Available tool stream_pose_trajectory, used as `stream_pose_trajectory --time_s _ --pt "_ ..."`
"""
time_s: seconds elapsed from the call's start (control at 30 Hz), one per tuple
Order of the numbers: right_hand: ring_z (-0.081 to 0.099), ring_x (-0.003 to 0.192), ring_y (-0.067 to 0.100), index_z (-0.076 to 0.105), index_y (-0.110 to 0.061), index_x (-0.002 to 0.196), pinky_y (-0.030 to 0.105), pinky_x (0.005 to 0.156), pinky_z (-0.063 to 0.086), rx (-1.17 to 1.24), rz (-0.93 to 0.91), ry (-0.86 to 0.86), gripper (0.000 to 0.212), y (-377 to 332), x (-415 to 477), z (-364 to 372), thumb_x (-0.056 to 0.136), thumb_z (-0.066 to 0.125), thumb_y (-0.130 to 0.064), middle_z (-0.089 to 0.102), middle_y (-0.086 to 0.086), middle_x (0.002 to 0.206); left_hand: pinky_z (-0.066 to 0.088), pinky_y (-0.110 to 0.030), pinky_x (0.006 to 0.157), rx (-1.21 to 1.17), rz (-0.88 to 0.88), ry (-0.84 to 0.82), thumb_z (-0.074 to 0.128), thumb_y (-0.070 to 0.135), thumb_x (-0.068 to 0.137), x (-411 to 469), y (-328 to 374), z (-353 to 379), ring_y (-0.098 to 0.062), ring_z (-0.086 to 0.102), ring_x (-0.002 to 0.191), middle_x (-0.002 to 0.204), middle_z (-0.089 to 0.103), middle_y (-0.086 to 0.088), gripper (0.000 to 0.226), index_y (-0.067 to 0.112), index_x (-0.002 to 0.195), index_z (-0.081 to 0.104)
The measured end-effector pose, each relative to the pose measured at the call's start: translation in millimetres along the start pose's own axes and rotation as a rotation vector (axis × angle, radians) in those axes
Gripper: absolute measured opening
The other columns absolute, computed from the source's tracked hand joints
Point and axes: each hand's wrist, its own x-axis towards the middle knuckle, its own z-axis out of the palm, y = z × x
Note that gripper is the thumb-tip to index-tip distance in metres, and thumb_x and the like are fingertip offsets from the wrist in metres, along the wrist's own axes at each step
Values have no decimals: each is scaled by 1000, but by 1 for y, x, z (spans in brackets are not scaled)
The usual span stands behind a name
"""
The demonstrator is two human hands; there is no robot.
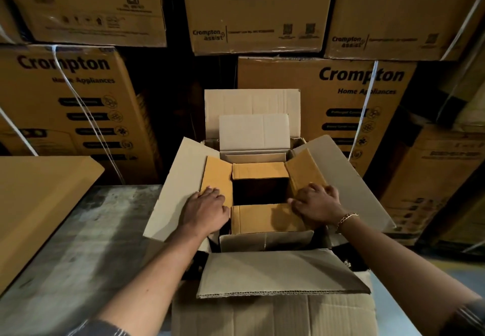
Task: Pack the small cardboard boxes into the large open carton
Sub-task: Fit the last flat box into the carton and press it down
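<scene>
Nearest, front flap (283,275) of large open carton (275,317), folded out and down toward the viewer, corrugated edge showing. Inside, filling most of the mouth, small cardboard box (265,217) with four brown flaps spread and a dark opening in the middle. Left hand (207,209) palm down on its left flap, fingers loosely bent, pressing rather than gripping. Right hand (317,204), bracelet (346,217) at the wrist, on the right flap with fingers bent; pinching or only pressing, cannot tell. Paler side and rear carton flaps splayed out around both hands, little room showing between box and carton walls. Underneath, grey scuffed surface (78,244), bare leftward up to a flat cardboard sheet (39,204). Behind, strapped stacked cartons (362,94) printed "Crompton Home Appliances"; above those, boxes (254,7) marked "Crompton assist".
</scene>
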Motion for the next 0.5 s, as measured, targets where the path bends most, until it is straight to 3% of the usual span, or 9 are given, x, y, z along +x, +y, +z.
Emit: stream_pose_trajectory --time_s 0.1,0.23,0.3,0.37,0.43,0.5 --pt "40 140 24 69 -33 110 51 117 4 153 28 -50 52 4 2 -4 101 29 -65 58 -1 130 21 -39 119 -119 0 -56 35 34 102 4 -11 -2 -14 20 151 163 29 2 50 23 150 44" --pt "55 119 19 59 -39 105 49 117 10 268 -27 37 32 9 3 -3 100 38 -62 63 -9 112 20 -42 120 -189 2 -85 38 30 102 6 -14 -3 -13 18 152 163 27 4 49 24 150 43" --pt "57 111 20 63 -37 98 50 117 22 508 2 143 36 10 1 -6 97 40 -65 66 -6 107 19 -43 120 -216 -15 -95 35 33 103 5 -12 -3 -14 16 152 164 25 4 49 24 150 43" --pt "64 102 21 69 -31 91 50 110 38 706 25 134 40 11 -4 -9 96 47 -64 71 -3 100 17 -45 121 -245 -31 -119 34 38 103 6 -11 -4 -16 13 153 165 23 2 50 23 150 42" --pt "66 95 18 72 -24 91 41 99 46 564 -52 20 48 13 -10 -8 90 51 -67 72 1 95 10 -47 122 -214 -44 -169 34 46 102 5 -3 -7 -22 6 154 166 17 -5 55 21 151 41" --pt "62 101 15 71 -27 99 36 97 40 343 -128 -130 60 10 -18 -7 78 49 -80 69 -3 102 -4 -52 121 -67 -37 -218 30 62 99 2 16 -11 -35 -3 153 166 8 -12 67 21 151 40"
